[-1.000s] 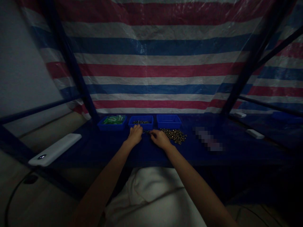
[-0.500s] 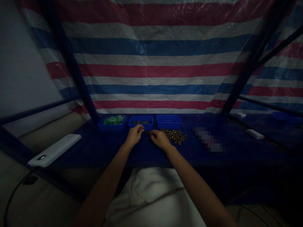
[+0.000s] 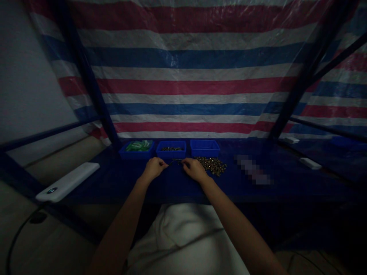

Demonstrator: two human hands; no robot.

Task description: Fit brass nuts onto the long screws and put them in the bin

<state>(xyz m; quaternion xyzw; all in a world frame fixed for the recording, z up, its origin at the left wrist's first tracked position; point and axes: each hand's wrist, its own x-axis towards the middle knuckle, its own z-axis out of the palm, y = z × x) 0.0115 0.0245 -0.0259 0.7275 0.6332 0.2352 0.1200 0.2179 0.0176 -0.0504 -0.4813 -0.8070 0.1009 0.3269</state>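
From my remote station, through the head camera, I saw the left hand point(image 3: 155, 167) and the right hand point(image 3: 194, 168) facing each other, well above the near edge of a dark blue table point(image 3: 120, 183). The thin dark pieces point(image 3: 177, 160) occupied the gap between them, right of the left fingertips and directly at the left side of the right fingertips. The left hand had its thumb and fingers drawn together at the tips; I could not tell whether a piece was gripped there. The right hand was curled, thumb toward fingers, at the right end of the same pieces; contact seemed close, but I could not tell whether it gripped one. Just right of the right hand, and near it, spread a heap of small brassy parts point(image 3: 213, 165). On the far side of the table stood three blue trays in a row: the left tray point(image 3: 134, 155) with green packets point(image 3: 139, 145), the middle tray point(image 3: 171, 155) with slender metal parts point(image 3: 172, 149), and the right tray point(image 3: 204, 153) behind the heap. I noted a white device point(image 3: 70, 180) at the far left of the scene and a striped sheet point(image 3: 177, 88) beyond the table.
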